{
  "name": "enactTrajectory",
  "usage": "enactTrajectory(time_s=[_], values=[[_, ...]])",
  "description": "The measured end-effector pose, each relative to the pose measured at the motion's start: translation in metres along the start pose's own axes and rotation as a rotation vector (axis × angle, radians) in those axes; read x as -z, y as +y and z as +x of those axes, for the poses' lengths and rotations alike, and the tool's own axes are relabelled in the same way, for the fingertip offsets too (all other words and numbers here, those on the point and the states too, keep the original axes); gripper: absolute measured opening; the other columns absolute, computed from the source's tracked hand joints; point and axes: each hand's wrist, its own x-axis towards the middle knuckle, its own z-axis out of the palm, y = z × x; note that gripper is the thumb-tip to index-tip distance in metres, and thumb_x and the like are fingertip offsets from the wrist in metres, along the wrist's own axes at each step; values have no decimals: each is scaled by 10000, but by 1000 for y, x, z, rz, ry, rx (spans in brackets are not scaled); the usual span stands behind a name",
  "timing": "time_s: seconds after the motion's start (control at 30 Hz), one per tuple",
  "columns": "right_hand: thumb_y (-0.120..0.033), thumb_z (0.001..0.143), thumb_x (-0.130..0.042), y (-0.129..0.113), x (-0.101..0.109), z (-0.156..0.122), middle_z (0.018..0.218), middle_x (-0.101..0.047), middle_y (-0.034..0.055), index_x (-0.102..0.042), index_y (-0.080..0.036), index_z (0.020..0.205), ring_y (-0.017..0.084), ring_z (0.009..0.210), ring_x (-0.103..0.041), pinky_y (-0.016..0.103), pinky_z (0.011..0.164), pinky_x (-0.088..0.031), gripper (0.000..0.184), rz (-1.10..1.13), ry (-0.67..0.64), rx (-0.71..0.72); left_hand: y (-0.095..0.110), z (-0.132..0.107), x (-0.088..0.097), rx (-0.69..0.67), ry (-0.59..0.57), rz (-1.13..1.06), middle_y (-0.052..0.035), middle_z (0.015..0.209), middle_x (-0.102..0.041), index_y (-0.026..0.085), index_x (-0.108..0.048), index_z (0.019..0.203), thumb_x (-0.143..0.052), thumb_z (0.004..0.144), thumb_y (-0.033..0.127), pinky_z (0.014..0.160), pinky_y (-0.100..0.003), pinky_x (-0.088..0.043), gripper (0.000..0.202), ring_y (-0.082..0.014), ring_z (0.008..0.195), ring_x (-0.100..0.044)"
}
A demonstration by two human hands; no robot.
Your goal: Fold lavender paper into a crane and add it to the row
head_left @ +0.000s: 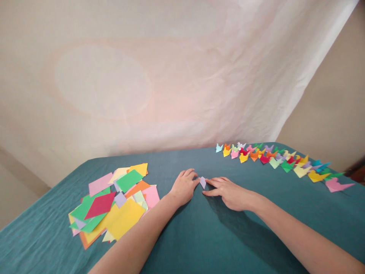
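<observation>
A small lilac folded paper [202, 182], shaped like a narrow kite, lies flat on the dark green cloth between both hands. My left hand [184, 185] rests on the cloth at its left side, fingers bent, with the thumb side touching the paper's edge. From the right, my right hand [226, 191] holds the paper: the index finger is at its upper right edge and the thumb near its lower tip. The last fingers of the right hand are partly tucked behind the index finger.
A loose pile of coloured paper sheets [125, 219] lies left of my left forearm. Rows of small folded paper birds [265, 158] stand along the back right of the cloth-covered table [194, 243]. A pale sheet [176, 76] hangs behind the table.
</observation>
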Motion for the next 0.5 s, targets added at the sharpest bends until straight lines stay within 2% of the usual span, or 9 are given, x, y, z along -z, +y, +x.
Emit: enactTrajectory(time_s=[0.23,0.5], values=[[17,703,-396,7,0,-1,1468,-262,4,-509,-369,1247,234,1325,-258,432,1041,-235,677,92,-42,1,3,2,-2,-29,-5,30,-86,1145,-561,158,-565,1129,-412,875,146,1008,-374,-306,297,-240,1237,-360],[-7,742,-396,7,-3,0,1450,-307,24,-535,-365,1222,231,1312,-288,445,1031,-248,615,88,-16,1,4,3,0,-101,-15,67,-103,1133,-570,132,-568,1119,-428,886,170,997,-368,-319,275,-243,1214,-390]])
